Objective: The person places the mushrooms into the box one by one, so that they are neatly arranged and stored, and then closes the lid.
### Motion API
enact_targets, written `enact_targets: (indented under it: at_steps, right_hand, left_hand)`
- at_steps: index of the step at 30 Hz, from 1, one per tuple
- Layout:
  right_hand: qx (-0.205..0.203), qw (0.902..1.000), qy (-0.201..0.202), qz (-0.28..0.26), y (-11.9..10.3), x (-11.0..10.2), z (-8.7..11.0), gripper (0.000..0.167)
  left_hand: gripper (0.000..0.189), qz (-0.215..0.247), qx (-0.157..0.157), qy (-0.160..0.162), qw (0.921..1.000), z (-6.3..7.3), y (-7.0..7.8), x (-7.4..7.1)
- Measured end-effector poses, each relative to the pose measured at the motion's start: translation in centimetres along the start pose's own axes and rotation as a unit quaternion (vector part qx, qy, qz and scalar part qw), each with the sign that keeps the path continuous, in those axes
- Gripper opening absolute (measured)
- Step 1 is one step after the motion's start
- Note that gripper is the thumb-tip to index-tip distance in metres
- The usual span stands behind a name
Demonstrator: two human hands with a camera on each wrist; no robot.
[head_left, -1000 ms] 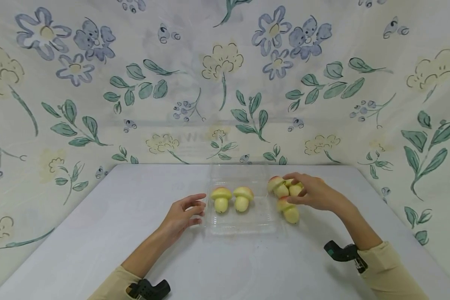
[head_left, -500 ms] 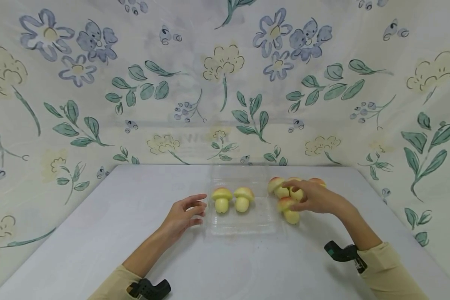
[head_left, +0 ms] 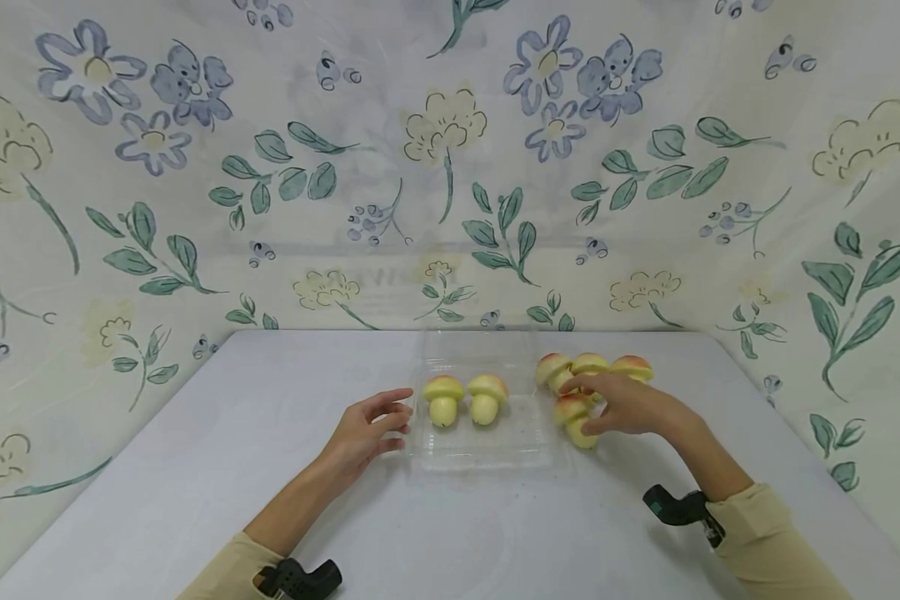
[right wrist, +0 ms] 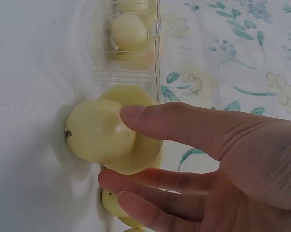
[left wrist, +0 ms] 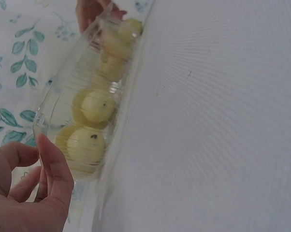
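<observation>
Left hand [head_left: 367,429] loosely spread at left side of clear plastic box [head_left: 525,437]. Right hand [head_left: 633,404] astride nearest yellow mushroom-shaped piece [right wrist: 109,137], just right of box; whether pinching, cannot tell.

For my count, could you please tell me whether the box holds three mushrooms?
No, just two mushrooms sit in the clear box.

Yellow mushroom-shaped fruit [head_left: 572,412] beside clear container [head_left: 528,433]
</observation>
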State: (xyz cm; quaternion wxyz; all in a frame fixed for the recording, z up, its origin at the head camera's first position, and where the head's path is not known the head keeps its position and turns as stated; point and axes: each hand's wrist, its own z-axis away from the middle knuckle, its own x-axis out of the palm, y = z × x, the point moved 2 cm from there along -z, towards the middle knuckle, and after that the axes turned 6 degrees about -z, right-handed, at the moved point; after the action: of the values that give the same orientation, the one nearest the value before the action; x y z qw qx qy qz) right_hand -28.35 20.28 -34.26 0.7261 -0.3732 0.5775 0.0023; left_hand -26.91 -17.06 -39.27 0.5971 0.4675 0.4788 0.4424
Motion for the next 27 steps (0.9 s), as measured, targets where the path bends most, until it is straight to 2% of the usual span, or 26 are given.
enact_targets:
  at_steps: [10, 17, 22, 27]
  right_hand:
    - [0.031, 0.9979, 0.015, 0.055, 0.21, 0.04, 0.2, 0.054]
    - [0.037, 0.9974, -0.018, 0.059, 0.14, 0.42, 0.19, 0.056]
    - [0.051, 0.9965, -0.023, 0.062, 0.48, 0.66, 0.08, 0.057]
    - [0.063, 0.9966, -0.035, 0.04, 0.77, 0.76, -0.04, 0.058]
  left_hand:
    - [0.046, -0.001, -0.001, 0.0, 1.0, 0.06, -0.04, 0.0]
    - [0.047, -0.003, -0.002, 0.001, 1.0, 0.0, -0.09, 0.01]
    - [0.048, -0.001, 0.002, -0.001, 1.0, -0.09, -0.17, 0.02]
    - [0.049, -0.001, 0.008, -0.005, 1.0, -0.14, -0.26, -0.02]
